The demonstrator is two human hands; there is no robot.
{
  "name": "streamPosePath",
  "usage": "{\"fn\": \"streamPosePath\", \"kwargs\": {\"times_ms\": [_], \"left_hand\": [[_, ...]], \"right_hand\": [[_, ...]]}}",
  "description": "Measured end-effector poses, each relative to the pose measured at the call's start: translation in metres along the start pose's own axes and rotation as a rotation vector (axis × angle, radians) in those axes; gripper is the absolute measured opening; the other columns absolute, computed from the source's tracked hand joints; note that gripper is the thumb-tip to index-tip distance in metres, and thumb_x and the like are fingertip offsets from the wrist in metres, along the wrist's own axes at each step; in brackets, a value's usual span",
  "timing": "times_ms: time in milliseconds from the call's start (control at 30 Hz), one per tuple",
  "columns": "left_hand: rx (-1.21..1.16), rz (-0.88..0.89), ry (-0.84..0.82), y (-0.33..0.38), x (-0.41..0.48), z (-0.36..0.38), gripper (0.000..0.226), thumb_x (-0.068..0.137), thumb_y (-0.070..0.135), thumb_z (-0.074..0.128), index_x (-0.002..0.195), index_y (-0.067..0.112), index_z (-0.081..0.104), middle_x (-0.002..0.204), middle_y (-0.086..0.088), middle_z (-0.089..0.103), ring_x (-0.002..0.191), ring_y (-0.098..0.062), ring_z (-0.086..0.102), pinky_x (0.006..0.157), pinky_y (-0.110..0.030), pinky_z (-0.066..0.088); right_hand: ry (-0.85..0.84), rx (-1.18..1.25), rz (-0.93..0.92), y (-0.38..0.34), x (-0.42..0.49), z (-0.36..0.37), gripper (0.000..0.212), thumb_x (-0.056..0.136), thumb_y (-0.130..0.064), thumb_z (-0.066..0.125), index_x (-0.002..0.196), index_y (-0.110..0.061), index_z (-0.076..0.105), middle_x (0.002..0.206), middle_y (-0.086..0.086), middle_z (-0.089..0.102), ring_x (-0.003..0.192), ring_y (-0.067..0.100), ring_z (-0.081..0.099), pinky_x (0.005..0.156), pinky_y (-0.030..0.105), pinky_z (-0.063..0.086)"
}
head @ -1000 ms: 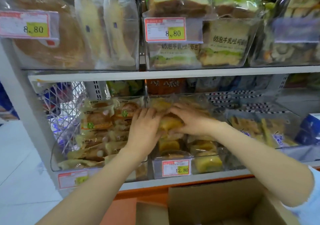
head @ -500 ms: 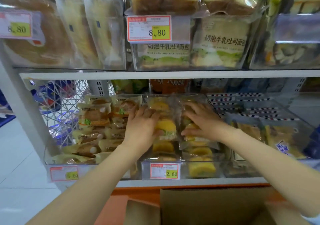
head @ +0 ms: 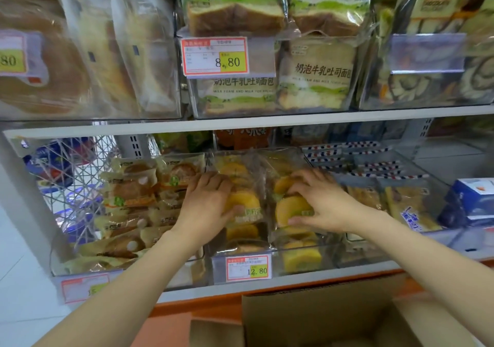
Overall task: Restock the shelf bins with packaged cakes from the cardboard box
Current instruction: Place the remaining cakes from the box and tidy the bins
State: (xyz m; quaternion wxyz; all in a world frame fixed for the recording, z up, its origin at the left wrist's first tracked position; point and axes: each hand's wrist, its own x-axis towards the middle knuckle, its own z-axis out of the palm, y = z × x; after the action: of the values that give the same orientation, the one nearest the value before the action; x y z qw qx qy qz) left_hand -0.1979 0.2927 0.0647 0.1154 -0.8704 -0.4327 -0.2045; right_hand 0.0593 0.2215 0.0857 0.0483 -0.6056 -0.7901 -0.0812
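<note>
Head view looks down on both hands at the middle bin of the lower shelf. The left hand (head: 205, 202) curls over the left cake pack (head: 244, 199), fingers on its far side and thumb pressed to the front film. The right hand (head: 322, 202) clasps the right cake pack (head: 290, 210) in the same way, fingers spread over the top cake and thumb at its near edge. Both packs lie side by side on top of the stock in the clear bin (head: 330, 262), sloping up towards the back. More yellow rounds show beneath them and beside the price tag (head: 248, 268).

The packs look light, and the sponge rounds inside look soft and easily crushed. The film is glossy and loose, so probably slippery. I judge the best hold to be a wide, gentle one along a pack's long edges or sealed ends, not a pinch on the cakes themselves.

To the left, a neighbouring bin (head: 88, 269) holds brown cakes in pale wrappers, and bagged toast loaves (head: 235, 7) fill the shelf above. The cardboard box (head: 320, 317) stands open below the shelf edge, its inside mostly out of view.
</note>
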Motion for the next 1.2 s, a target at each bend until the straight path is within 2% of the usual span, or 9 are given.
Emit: {"fn": "streamPosePath", "kwargs": {"times_ms": [133, 333, 533, 700, 800, 900, 1033, 1133, 1200], "left_hand": [[-0.024, 0.025, -0.013, 0.000, 0.006, -0.003, 0.051, 0.085, 0.053, 0.055, 0.123, 0.019, 0.058, 0.130, -0.003, 0.057, 0.128, -0.027, 0.043, 0.110, -0.045, 0.025], [-0.001, 0.053, -0.049, 0.002, 0.005, -0.002, 0.059, 0.082, 0.056, 0.061, 0.127, 0.018, 0.054, 0.134, -0.003, 0.052, 0.133, -0.028, 0.037, 0.111, -0.045, 0.024], [-0.052, 0.038, -0.065, -0.001, 0.005, -0.004, 0.053, 0.086, 0.056, 0.056, 0.128, 0.022, 0.053, 0.137, -0.001, 0.050, 0.132, -0.025, 0.038, 0.112, -0.044, 0.022], [-0.024, 0.001, -0.113, 0.005, 0.009, -0.003, 0.060, 0.088, 0.058, 0.051, 0.134, 0.019, 0.047, 0.145, -0.002, 0.041, 0.136, -0.025, 0.032, 0.113, -0.044, 0.020], [-0.002, -0.027, -0.079, 0.006, 0.004, 0.003, 0.073, 0.083, 0.063, 0.049, 0.133, 0.010, 0.050, 0.143, -0.011, 0.047, 0.132, -0.032, 0.041, 0.112, -0.049, 0.026], [-0.008, -0.020, -0.053, 0.001, 0.001, 0.005, 0.085, 0.077, 0.073, 0.031, 0.138, 0.015, 0.046, 0.146, -0.009, 0.046, 0.136, -0.030, 0.039, 0.114, -0.049, 0.022], [-0.019, -0.019, -0.094, 0.000, 0.000, 0.003, 0.101, 0.070, 0.080, 0.024, 0.151, 0.019, 0.024, 0.158, -0.005, 0.025, 0.146, -0.025, 0.019, 0.118, -0.043, 0.007], [-0.007, -0.024, -0.087, -0.001, 0.000, 0.003, 0.102, 0.074, 0.078, 0.042, 0.152, 0.017, 0.020, 0.160, -0.006, 0.019, 0.148, -0.025, 0.015, 0.118, -0.041, 0.004], [0.024, 0.001, -0.058, -0.001, 0.002, 0.005, 0.103, 0.072, 0.073, 0.057, 0.151, 0.016, 0.024, 0.158, -0.007, 0.026, 0.146, -0.027, 0.020, 0.117, -0.044, 0.007]], "right_hand": [[0.186, -0.059, 0.020, 0.005, 0.008, -0.010, 0.059, 0.070, -0.055, 0.074, 0.114, -0.022, 0.053, 0.116, 0.001, 0.058, 0.112, 0.024, 0.052, 0.098, 0.039, 0.028], [0.034, -0.025, 0.144, 0.005, 0.016, 0.010, 0.067, 0.077, -0.057, 0.067, 0.125, -0.023, 0.033, 0.127, 0.000, 0.040, 0.118, 0.020, 0.038, 0.097, 0.033, 0.028], [-0.026, 0.153, 0.115, 0.010, 0.013, -0.008, 0.065, 0.079, -0.054, 0.067, 0.126, -0.026, 0.033, 0.119, -0.009, 0.036, 0.116, 0.012, 0.034, 0.094, 0.027, 0.017], [-0.139, -0.033, 0.091, 0.009, 0.026, -0.005, 0.069, 0.074, -0.070, 0.047, 0.125, -0.026, 0.032, 0.128, -0.003, 0.032, 0.120, 0.018, 0.030, 0.100, 0.034, 0.020], [0.066, 0.154, 0.037, 0.000, 0.031, -0.007, 0.063, 0.084, -0.063, 0.027, 0.134, -0.026, 0.035, 0.141, -0.004, 0.033, 0.130, 0.016, 0.027, 0.104, 0.030, 0.017], [0.210, 0.445, 0.037, -0.015, 0.052, -0.007, 0.041, 0.101, -0.043, 0.036, 0.136, -0.023, 0.044, 0.141, -0.004, 0.044, 0.130, 0.014, 0.037, 0.102, 0.027, 0.028], [0.056, 0.523, -0.001, -0.022, 0.090, -0.001, 0.042, 0.098, -0.049, 0.041, 0.127, -0.024, 0.055, 0.125, -0.006, 0.059, 0.115, 0.011, 0.054, 0.094, 0.027, 0.044], [-0.112, 0.604, -0.023, -0.019, 0.096, 0.004, 0.050, 0.085, -0.064, 0.053, 0.122, -0.031, 0.057, 0.116, -0.013, 0.060, 0.105, 0.006, 0.057, 0.089, 0.024, 0.047], [-0.105, 0.651, -0.095, -0.016, 0.094, 0.007, 0.048, 0.080, -0.060, 0.063, 0.119, -0.033, 0.058, 0.116, -0.019, 0.058, 0.108, 0.000, 0.054, 0.090, 0.022, 0.044]]}}
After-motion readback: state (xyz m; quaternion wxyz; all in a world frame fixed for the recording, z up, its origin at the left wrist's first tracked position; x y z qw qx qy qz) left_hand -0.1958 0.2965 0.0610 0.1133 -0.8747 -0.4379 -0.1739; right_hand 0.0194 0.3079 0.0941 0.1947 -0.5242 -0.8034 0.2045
